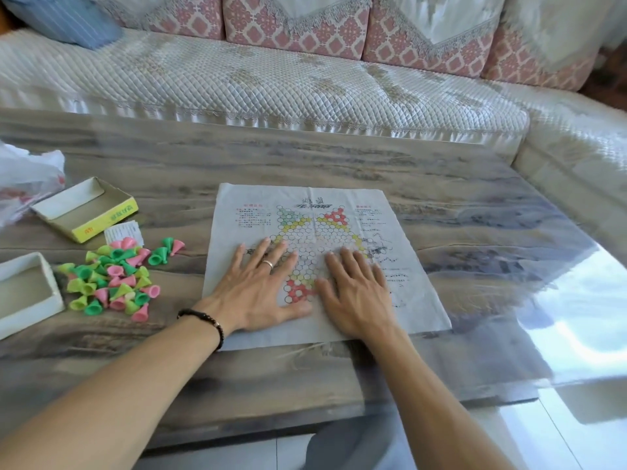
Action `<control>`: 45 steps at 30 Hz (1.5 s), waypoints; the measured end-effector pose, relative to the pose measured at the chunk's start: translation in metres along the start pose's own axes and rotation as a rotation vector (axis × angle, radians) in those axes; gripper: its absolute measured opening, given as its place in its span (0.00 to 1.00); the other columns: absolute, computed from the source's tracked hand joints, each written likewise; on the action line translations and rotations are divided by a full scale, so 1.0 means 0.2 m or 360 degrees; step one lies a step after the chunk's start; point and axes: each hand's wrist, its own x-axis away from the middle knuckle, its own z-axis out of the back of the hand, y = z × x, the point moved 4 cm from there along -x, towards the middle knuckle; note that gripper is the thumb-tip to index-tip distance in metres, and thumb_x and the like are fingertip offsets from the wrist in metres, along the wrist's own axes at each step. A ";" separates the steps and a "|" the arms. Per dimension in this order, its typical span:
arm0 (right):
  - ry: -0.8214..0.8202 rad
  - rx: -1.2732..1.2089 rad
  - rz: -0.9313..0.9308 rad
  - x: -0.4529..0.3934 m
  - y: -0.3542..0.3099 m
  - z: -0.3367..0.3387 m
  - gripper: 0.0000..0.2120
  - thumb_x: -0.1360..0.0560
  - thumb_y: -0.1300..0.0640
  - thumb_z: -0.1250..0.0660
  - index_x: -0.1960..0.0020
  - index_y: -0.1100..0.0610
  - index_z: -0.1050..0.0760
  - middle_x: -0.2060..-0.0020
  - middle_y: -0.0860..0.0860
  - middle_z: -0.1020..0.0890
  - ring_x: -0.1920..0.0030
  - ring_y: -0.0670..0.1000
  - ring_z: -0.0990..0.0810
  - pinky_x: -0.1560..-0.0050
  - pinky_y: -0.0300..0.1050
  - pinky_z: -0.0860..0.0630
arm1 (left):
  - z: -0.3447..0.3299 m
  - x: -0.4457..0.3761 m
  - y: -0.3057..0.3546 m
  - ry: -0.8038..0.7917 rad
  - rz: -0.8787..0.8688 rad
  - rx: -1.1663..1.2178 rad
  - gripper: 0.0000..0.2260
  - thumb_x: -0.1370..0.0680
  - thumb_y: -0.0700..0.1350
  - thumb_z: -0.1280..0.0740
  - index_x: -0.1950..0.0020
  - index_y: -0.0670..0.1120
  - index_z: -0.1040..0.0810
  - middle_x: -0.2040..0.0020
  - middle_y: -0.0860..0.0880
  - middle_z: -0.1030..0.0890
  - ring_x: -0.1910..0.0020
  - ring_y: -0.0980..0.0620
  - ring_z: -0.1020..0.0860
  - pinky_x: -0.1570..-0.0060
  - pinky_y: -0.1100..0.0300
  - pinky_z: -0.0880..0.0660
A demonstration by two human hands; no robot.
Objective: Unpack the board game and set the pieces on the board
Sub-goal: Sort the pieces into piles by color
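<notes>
With both palms flat on the paper board [305,212], I judge the step in hand to be smoothing its fold creases so the pieces will stand level. My left hand [261,283] and right hand [356,286] lie side by side on the near half of the sheet, fingers straight and spread, pressing down and gripping nothing. To do this well I would sweep outward from the centre fold toward the edges, keeping light pressure so the thin sheet does not slide on the glossy worktop [441,184] or tear along a crease.

It is a limp, wrinkled sheet printed with a honeycomb of small circles, with red, green and yellow corners and text down both sides. Well to its left on the worktop lies the heap of pieces [115,276]: small, smooth plastic cones in pink, green and lime, tumbled on their sides. Beyond them sit two shallow cardboard halves, the yellow-sided box tray [84,208] and the white lid [27,293], both open.
</notes>
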 end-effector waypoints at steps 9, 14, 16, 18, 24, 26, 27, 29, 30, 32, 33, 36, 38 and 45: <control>-0.0201 0.0130 -0.0283 0.13 0.35 0.10 0.32 0.22 0.35 0.60 0.23 0.47 0.57 0.22 0.49 0.57 0.23 0.51 0.59 0.25 0.59 0.58 | 0.00 0.00 0.00 -0.0095 0.0020 -0.0015 0.46 0.31 0.78 0.57 0.22 0.53 0.61 0.22 0.50 0.64 0.24 0.47 0.66 0.28 0.36 0.62; -0.0100 0.0067 -0.0144 0.14 0.14 0.11 0.31 0.21 0.36 0.56 0.23 0.49 0.54 0.22 0.51 0.54 0.23 0.52 0.57 0.25 0.58 0.57 | 0.04 0.09 0.02 0.0031 0.0044 0.0122 0.44 0.30 0.75 0.62 0.21 0.50 0.58 0.21 0.50 0.61 0.24 0.47 0.65 0.27 0.39 0.61; -0.0085 0.0052 -0.0060 0.14 0.03 0.12 0.30 0.21 0.37 0.55 0.23 0.49 0.53 0.22 0.51 0.54 0.23 0.52 0.58 0.25 0.58 0.57 | 0.06 0.18 0.00 0.0092 0.0073 0.0175 0.42 0.28 0.73 0.62 0.21 0.49 0.56 0.21 0.50 0.59 0.24 0.48 0.65 0.26 0.41 0.62; -0.0055 0.0043 0.0016 0.13 -0.09 0.12 0.29 0.20 0.38 0.53 0.23 0.50 0.51 0.22 0.51 0.53 0.23 0.53 0.57 0.25 0.57 0.56 | 0.09 0.28 -0.04 0.0162 0.0093 0.0201 0.40 0.27 0.71 0.61 0.21 0.49 0.54 0.21 0.50 0.57 0.24 0.49 0.65 0.26 0.42 0.63; 0.0100 -0.0074 0.0308 0.10 -0.55 0.09 0.27 0.22 0.42 0.45 0.27 0.52 0.41 0.25 0.53 0.41 0.24 0.55 0.47 0.27 0.55 0.46 | 0.11 0.67 -0.28 0.0557 0.0223 0.0274 0.36 0.23 0.69 0.56 0.23 0.46 0.40 0.22 0.48 0.43 0.22 0.50 0.53 0.25 0.45 0.51; 0.0162 -0.0189 0.0426 0.10 -0.71 0.08 0.24 0.23 0.45 0.39 0.31 0.54 0.33 0.29 0.53 0.34 0.28 0.56 0.37 0.32 0.54 0.37 | 0.11 0.79 -0.40 0.0730 0.0302 0.0308 0.33 0.22 0.66 0.50 0.27 0.44 0.32 0.26 0.45 0.33 0.24 0.46 0.42 0.29 0.44 0.38; 0.0146 -0.0259 0.0477 0.10 -0.78 0.07 0.24 0.25 0.46 0.37 0.32 0.54 0.31 0.32 0.53 0.31 0.32 0.56 0.33 0.35 0.53 0.32 | 0.11 0.85 -0.47 0.0810 0.0362 0.0331 0.32 0.21 0.65 0.47 0.29 0.43 0.30 0.28 0.44 0.30 0.27 0.45 0.36 0.32 0.45 0.33; 0.0033 -0.0425 0.0545 0.09 -0.93 0.04 0.26 0.27 0.45 0.34 0.32 0.54 0.30 0.36 0.52 0.28 0.39 0.55 0.26 0.42 0.51 0.27 | 0.10 0.95 -0.59 0.0910 0.0499 0.0368 0.29 0.23 0.61 0.43 0.31 0.43 0.27 0.34 0.45 0.26 0.34 0.44 0.29 0.40 0.46 0.27; -0.0028 -0.0487 0.0572 0.09 -1.00 0.03 0.28 0.29 0.43 0.33 0.32 0.53 0.31 0.37 0.51 0.27 0.43 0.54 0.24 0.45 0.50 0.26 | 0.10 0.99 -0.64 0.0930 0.0551 0.0362 0.27 0.24 0.59 0.41 0.32 0.42 0.26 0.36 0.45 0.24 0.38 0.44 0.26 0.43 0.47 0.26; -0.0102 -0.0520 0.0639 0.06 -1.12 0.01 0.30 0.31 0.40 0.33 0.33 0.50 0.31 0.37 0.50 0.28 0.45 0.53 0.23 0.47 0.50 0.24 | 0.08 1.04 -0.71 0.0939 0.0599 0.0331 0.23 0.25 0.53 0.34 0.34 0.42 0.25 0.40 0.46 0.23 0.43 0.44 0.24 0.48 0.48 0.24; -0.0132 -0.0498 0.0661 0.04 -1.17 -0.01 0.30 0.32 0.41 0.32 0.33 0.50 0.31 0.38 0.50 0.27 0.44 0.53 0.24 0.47 0.50 0.24 | 0.08 1.05 -0.73 0.0938 0.0603 0.0325 0.22 0.27 0.50 0.30 0.35 0.43 0.24 0.42 0.46 0.23 0.45 0.44 0.24 0.50 0.49 0.23; -0.0175 -0.0453 0.0653 -0.02 -1.22 -0.03 0.23 0.33 0.47 0.29 0.41 0.54 0.25 0.48 0.50 0.24 0.49 0.53 0.22 0.52 0.48 0.24 | 0.09 1.03 -0.76 0.0918 0.0584 0.0343 0.21 0.29 0.46 0.26 0.38 0.45 0.22 0.45 0.48 0.22 0.48 0.45 0.23 0.54 0.50 0.22; -0.0150 -0.0477 0.0603 -0.04 -1.20 -0.04 0.14 0.33 0.53 0.30 0.49 0.57 0.22 0.54 0.51 0.21 0.55 0.53 0.22 0.57 0.47 0.25 | 0.11 0.99 -0.76 0.0920 0.0551 0.0361 0.18 0.29 0.45 0.26 0.40 0.46 0.22 0.46 0.48 0.21 0.49 0.45 0.21 0.56 0.52 0.21; -0.0122 -0.0551 0.0498 -0.03 -1.10 -0.06 0.06 0.32 0.59 0.30 0.56 0.56 0.22 0.59 0.51 0.19 0.58 0.52 0.22 0.58 0.45 0.25 | 0.17 0.82 -0.79 0.0796 0.0504 0.0320 0.16 0.29 0.42 0.27 0.42 0.49 0.20 0.53 0.51 0.17 0.52 0.46 0.20 0.62 0.54 0.24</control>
